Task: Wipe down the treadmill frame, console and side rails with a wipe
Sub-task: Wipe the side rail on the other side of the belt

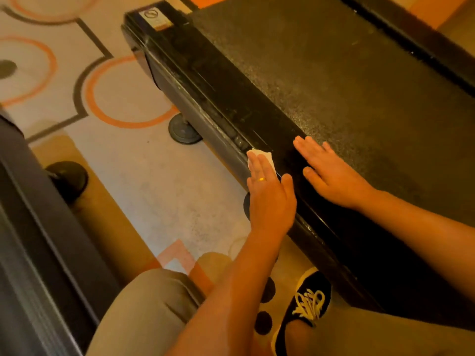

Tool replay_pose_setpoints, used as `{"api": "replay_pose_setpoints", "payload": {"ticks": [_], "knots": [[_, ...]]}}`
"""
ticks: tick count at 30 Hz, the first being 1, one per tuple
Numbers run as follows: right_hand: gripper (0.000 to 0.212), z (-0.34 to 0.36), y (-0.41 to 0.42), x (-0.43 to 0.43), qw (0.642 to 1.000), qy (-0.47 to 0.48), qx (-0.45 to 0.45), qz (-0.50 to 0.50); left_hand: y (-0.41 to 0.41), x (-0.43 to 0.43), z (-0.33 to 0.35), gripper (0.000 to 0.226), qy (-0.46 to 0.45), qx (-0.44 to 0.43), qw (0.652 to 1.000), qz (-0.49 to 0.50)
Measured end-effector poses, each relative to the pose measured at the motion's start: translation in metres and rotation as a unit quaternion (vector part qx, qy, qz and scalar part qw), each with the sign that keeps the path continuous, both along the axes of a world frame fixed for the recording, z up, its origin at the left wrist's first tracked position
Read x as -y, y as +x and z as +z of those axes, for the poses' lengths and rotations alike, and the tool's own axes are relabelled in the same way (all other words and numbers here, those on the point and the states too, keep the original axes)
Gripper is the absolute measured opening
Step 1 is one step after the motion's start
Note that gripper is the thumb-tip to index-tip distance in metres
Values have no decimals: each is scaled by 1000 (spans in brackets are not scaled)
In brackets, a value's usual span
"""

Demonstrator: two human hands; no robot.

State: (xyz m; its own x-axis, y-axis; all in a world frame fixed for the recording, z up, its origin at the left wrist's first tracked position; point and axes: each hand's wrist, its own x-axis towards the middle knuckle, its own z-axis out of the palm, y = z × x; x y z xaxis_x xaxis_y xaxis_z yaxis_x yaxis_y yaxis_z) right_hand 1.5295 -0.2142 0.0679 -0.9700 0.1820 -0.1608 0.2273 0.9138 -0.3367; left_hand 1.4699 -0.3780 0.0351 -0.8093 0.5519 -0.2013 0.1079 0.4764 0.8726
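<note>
knee point(144, 312) bent; l hand point(270, 199) presses wipe point(254, 153), r hand point(331, 176) flat

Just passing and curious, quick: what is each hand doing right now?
Left hand: open, straight fingers pressing the wipe against the side rail.
Right hand: open, lying flat on the side rail, holding nothing.

The floor point(159, 181) was pale, patterned with orange rings and dark grey lines. The black treadmill point(205, 80) stood on it, propped on a round dark foot point(183, 131). At the left, a second dark machine point(38, 240) rested on its own round foot point(68, 179). A black shoe point(305, 304) with pale laces stood just beside the treadmill.
</note>
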Motion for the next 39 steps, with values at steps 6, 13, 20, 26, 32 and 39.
{"api": "replay_pose_setpoints", "payload": {"ticks": [6, 13, 20, 26, 32, 39], "knots": [[54, -11, -107, 1, 1000, -21, 0, 11, -3, 0, 2, 67, 16, 7, 1000, 6], [55, -23, -123, 9, 1000, 17, -21, 7, -70, -14, 5, 63, 42, 34, 996, 77], [57, -22, -122, 11, 1000, 22, -11, -3, -47, -18, 6, 69, 69, 55, 992, 88], [55, -26, -121, 9, 999, 21, -28, -4, -112, -22, -6, 67, 56, 0, 993, 105], [55, -25, -121, 10, 999, 18, -26, -12, -84, -16, -4, 69, 55, -10, 994, 98], [54, -29, -121, 8, 999, 26, -47, -6, -134, -22, -7, 70, 52, -28, 992, 111]]}}
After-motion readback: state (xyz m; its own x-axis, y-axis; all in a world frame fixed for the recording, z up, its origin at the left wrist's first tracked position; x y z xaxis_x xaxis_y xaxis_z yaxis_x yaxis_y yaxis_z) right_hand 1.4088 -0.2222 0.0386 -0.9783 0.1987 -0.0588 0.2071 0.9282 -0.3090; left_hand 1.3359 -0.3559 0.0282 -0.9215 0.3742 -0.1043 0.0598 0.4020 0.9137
